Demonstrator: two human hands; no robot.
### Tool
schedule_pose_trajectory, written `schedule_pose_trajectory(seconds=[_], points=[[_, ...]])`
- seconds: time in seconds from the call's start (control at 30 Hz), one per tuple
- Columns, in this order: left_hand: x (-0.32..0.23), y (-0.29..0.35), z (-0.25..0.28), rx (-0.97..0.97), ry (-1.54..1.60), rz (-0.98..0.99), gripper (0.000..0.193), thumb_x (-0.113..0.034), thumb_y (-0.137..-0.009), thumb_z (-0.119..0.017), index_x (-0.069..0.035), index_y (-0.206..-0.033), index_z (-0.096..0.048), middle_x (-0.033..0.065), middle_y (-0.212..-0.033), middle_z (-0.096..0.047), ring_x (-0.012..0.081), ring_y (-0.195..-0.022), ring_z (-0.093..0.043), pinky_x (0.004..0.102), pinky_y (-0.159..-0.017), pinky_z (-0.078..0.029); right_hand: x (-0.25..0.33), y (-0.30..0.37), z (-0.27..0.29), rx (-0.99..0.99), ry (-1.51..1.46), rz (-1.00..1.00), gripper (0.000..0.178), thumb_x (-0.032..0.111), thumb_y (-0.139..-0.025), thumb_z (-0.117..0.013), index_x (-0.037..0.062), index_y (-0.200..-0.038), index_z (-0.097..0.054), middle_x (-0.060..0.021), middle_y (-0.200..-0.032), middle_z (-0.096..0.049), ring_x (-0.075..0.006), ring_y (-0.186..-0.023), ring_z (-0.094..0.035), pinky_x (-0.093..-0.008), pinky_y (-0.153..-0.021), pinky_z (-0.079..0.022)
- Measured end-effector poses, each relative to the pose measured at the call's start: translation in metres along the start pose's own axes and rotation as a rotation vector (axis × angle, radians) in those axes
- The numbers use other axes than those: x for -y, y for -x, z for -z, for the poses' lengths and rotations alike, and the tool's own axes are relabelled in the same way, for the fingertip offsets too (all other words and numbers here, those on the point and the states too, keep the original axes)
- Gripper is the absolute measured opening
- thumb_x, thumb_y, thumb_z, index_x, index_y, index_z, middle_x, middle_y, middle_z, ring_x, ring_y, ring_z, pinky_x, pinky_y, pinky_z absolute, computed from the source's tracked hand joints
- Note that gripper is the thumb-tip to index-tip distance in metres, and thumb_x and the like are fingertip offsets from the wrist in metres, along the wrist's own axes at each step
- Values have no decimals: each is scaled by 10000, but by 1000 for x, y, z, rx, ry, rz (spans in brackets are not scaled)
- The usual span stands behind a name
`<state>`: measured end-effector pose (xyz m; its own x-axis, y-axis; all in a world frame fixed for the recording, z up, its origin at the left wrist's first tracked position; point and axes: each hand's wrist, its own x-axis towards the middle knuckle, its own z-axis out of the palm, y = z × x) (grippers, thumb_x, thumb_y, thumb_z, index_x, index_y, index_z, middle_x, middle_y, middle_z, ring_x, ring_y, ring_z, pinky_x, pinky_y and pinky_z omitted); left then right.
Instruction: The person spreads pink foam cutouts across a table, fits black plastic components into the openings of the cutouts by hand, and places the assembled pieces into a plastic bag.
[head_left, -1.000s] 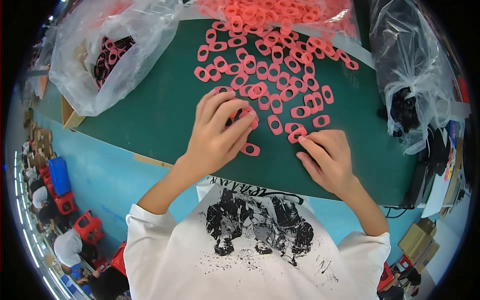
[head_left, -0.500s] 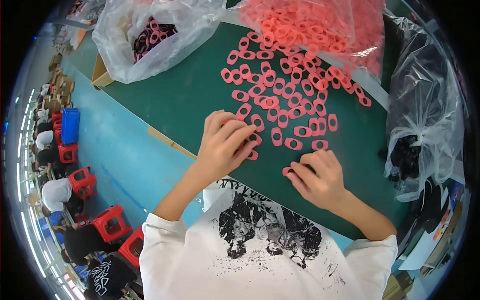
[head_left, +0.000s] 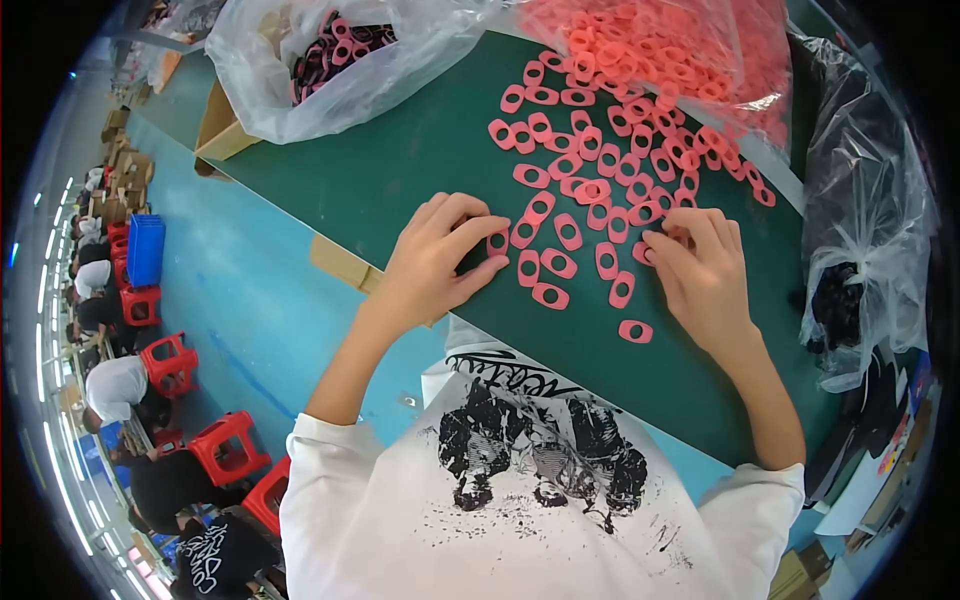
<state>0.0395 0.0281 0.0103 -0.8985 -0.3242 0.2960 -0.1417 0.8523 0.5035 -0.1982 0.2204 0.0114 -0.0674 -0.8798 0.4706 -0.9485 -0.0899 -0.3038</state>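
Note:
Flat pink ring pieces, each with an oval hole, lie scattered over the green tabletop. My left hand is at the left side of the spread, thumb and forefinger closed on the two ends of one pink ring piece. On the right, my right hand has its thumb and fingers together at another pink ring piece, partly covered by the fingertips. A single ring piece lies nearer to me, apart from the others, below and left of the right hand.
A clear bag of pink pieces spills at the back. Back left, a plastic-lined carton holds black-and-pink pieces. A clear bag with black items lies at the right. Red stools and seated people are beyond the table's left edge.
My right hand has moved away from the near table edge, up to the spread of pieces. My left hand has shifted slightly and now pinches a piece at the spread's left side.

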Motion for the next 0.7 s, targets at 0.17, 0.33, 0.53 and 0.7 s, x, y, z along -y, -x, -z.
schedule_pose_trajectory(seconds=[0.17, 0.33, 0.53, 0.7], points=[[6, 3, 7, 42, 49, 20, 358, -6, -717, -736, -73, -1056, -643, 76, -1015, -573, 264, -908, -563, 366, -778, -477, -11, 10, 14, -107, -88, -180, 174, -74, -792, -662, -7, -952, -666, -101, -930, -595, -241, -823, -584, -320, -691, -479], [-6, 6, 1, 3, -12, -7, 382, 0, -684, -749, -80, -1047, -660, 89, -1076, -571, 285, -964, -560, 386, -794, -473, -15, 34, 27, -129, -80, -236, 202, -97, -806, -641, -22, -994, -652, -136, -936, -616, -257, -787, -619, -305, -703, -491], [-17, 2, -2, 39, -261, -299, 235, -81, -671, -738, -99, -874, -622, 60, -1077, -556, 249, -994, -543, 393, -831, -429, -20, 47, 33, -94, -120, -209, 223, -110, -777, -644, -22, -982, -653, -140, -919, -618, -265, -780, -617, -314, -694, -489], [-21, 10, 6, 56, -127, -235, 186, -74, -750, -749, -49, -840, -587, 64, -933, -578, 265, -844, -531, 375, -717, -425, -22, 56, 32, 18, -263, -195, 350, -93, -661, -732, -1, -990, -656, -130, -945, -616, -269, -812, -608, -334, -670, -489]])
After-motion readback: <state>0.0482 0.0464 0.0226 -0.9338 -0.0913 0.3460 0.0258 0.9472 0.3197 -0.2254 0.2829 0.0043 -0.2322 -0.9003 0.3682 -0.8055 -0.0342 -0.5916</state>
